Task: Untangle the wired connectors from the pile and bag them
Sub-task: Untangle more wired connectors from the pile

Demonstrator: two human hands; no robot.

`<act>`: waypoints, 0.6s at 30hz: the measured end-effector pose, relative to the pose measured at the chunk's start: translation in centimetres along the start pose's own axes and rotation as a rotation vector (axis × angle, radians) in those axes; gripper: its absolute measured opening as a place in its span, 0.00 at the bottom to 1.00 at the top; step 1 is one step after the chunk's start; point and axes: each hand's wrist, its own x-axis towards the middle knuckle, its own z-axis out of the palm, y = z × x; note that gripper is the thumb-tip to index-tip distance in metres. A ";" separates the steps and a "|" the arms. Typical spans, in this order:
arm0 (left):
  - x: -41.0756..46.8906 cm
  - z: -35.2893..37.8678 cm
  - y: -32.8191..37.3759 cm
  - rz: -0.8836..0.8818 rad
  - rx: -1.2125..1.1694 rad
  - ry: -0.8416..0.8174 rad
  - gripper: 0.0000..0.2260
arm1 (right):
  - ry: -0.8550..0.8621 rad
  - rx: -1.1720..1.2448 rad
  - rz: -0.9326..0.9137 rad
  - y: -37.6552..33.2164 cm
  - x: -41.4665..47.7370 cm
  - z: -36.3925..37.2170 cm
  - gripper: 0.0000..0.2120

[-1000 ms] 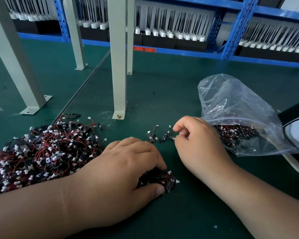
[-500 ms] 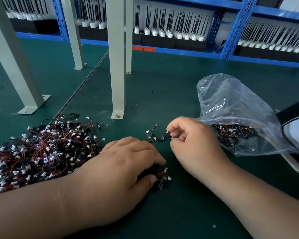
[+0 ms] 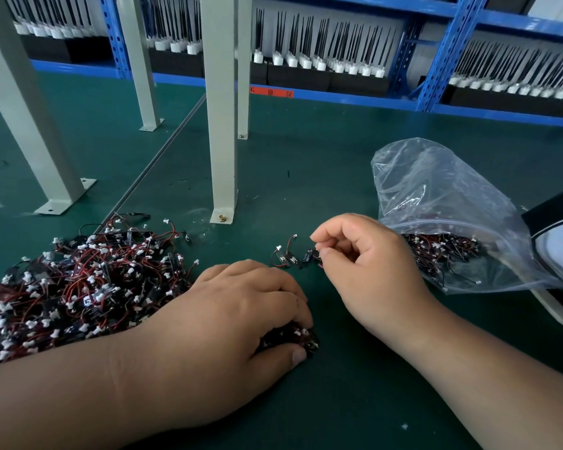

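A big tangled pile of wired connectors (image 3: 78, 287), red and black leads with white plugs, lies on the green mat at the left. My left hand (image 3: 241, 319) grips a small clump of connectors (image 3: 293, 339) against the mat, fingers and thumb curled round it. A few separated connectors (image 3: 286, 254) lie in a row just beyond it. My right hand (image 3: 364, 264) pinches the right end of that row between thumb and forefinger. A clear plastic bag (image 3: 436, 196) with several connectors inside lies open to the right of my right hand.
Pale metal frame legs (image 3: 221, 125) are bolted to the green mat (image 3: 306, 173) behind the pile. Blue shelving (image 3: 442, 53) with rows of black antennas fills the back. A black and white object (image 3: 559, 235) lies at the right edge, partly under the bag.
My right hand has slid a little left along the row of separated connectors, still pinching. My left hand has tightened over the small clump and covers more of it.
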 end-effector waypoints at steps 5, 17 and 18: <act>0.1 0.1 -0.1 0.004 -0.004 0.025 0.14 | 0.021 -0.062 0.015 0.2 0.2 0.1 0.11; 0.3 0.2 -0.2 -0.031 -0.027 0.050 0.17 | -0.012 -0.067 0.115 0.3 0.1 0.1 0.21; 0.3 0.2 -0.2 -0.032 -0.026 0.047 0.17 | -0.022 -0.077 0.119 0.4 0.1 0.1 0.22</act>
